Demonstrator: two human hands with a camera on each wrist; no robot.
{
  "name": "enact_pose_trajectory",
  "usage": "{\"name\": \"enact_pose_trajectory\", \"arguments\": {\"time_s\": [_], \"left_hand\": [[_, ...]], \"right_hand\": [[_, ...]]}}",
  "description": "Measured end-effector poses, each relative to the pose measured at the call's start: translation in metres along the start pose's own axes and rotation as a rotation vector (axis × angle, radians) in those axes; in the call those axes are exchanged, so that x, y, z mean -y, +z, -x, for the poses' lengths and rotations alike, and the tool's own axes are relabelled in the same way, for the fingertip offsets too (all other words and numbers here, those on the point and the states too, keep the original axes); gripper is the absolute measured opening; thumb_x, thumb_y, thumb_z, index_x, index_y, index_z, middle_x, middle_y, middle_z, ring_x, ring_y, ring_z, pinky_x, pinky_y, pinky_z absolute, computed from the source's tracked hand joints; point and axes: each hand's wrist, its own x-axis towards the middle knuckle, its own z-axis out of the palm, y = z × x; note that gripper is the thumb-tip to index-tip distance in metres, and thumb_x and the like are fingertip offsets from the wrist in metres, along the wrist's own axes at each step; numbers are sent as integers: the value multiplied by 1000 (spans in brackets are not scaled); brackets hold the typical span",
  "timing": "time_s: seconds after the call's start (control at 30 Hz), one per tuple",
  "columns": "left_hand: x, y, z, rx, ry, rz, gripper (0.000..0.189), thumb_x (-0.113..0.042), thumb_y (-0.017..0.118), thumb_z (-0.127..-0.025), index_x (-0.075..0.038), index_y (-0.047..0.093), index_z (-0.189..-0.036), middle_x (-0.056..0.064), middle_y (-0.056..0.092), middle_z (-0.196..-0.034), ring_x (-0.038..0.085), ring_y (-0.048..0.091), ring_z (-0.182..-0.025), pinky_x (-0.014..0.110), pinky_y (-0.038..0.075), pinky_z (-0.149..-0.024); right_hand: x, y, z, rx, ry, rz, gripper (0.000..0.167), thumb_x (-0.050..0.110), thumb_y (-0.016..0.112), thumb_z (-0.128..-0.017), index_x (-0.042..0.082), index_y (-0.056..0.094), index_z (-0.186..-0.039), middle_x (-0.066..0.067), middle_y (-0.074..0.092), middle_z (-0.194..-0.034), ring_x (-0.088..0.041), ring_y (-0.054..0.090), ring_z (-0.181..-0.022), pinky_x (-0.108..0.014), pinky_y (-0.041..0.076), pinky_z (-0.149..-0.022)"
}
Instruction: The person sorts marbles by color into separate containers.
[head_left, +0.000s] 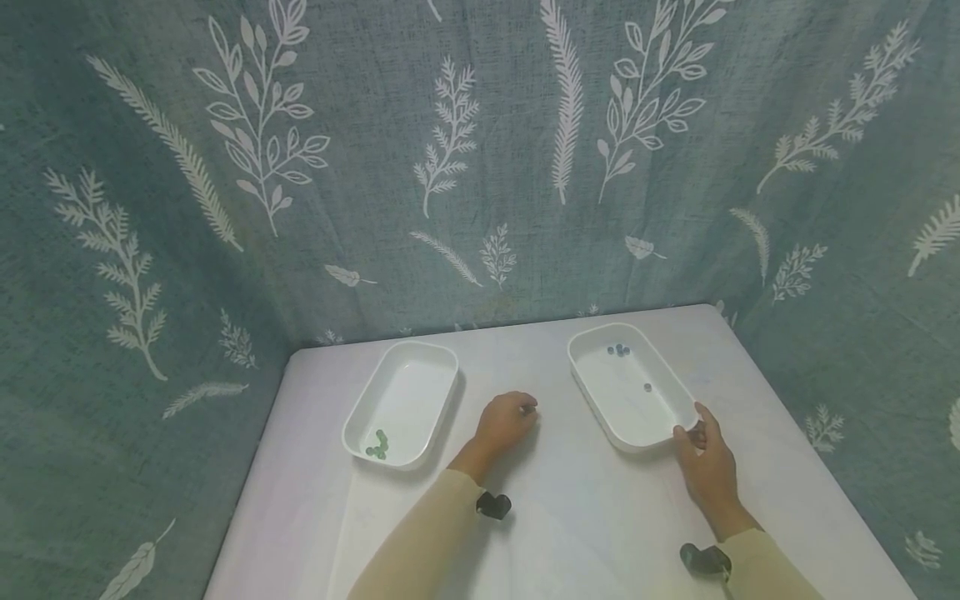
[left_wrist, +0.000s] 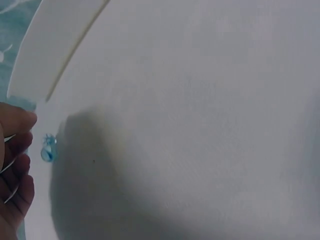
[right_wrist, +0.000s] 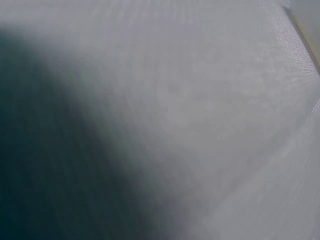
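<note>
My left hand (head_left: 507, 421) is over the middle of the table between two white trays, its fingers loosely curled. In the left wrist view a small blue glass bead (left_wrist: 48, 148) shows just past the fingertips, with a small gap between. My right hand (head_left: 707, 467) grips the near right corner of the right tray (head_left: 630, 396), thumb at the rim and fingers curled at the outer side. Several blue-grey beads (head_left: 618, 350) lie in that tray. The left tray (head_left: 412, 387) holds several green beads (head_left: 380, 446) at its near end. The right wrist view shows no hand.
A white-covered table (head_left: 570, 517) carries both trays. Teal curtains (head_left: 495, 167) with white leaf prints stand behind it and at both sides. Dark wrist cameras (head_left: 493, 505) are strapped at the cuffs. A tray wall (left_wrist: 50, 45) rises near the left hand.
</note>
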Motion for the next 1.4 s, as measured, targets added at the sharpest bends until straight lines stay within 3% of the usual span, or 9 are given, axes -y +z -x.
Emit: {"name": "enact_pose_trajectory", "arguments": {"time_s": [0.23,0.53,1.27,1.4], "left_hand": [[12,0,3,13,-40,26,19,-25,65,-92,-16,72,-106,-3,69,-99,18,64,-97,36,51,-88],[26,3,2,15,-62,27,23,-22,67,-88,-16,71,-110,-2,68,-98,19,63,-97,37,50,-89],[27,12,-6,6,-44,-4,18,-22,63,-89,-15,73,-102,0,71,-103,21,64,-103,38,51,-92],[25,11,-5,17,-68,-5,18,-23,63,-89,-14,73,-101,0,70,-102,22,64,-102,38,51,-90]], "right_hand": [[2,-1,1,2,2,12,66,42,45,-102,15,18,-156,-27,49,-135,-44,52,-111,-63,44,-84],[0,0,2,2,-5,6,67,43,45,-101,17,17,-156,-26,48,-134,-42,52,-111,-62,44,-85],[-1,0,1,-8,-28,-1,66,42,45,-102,15,18,-156,-27,49,-132,-43,53,-111,-62,44,-85],[-1,0,2,1,-18,-1,66,43,44,-102,16,17,-156,-27,49,-133,-44,52,-114,-63,43,-87]]}}
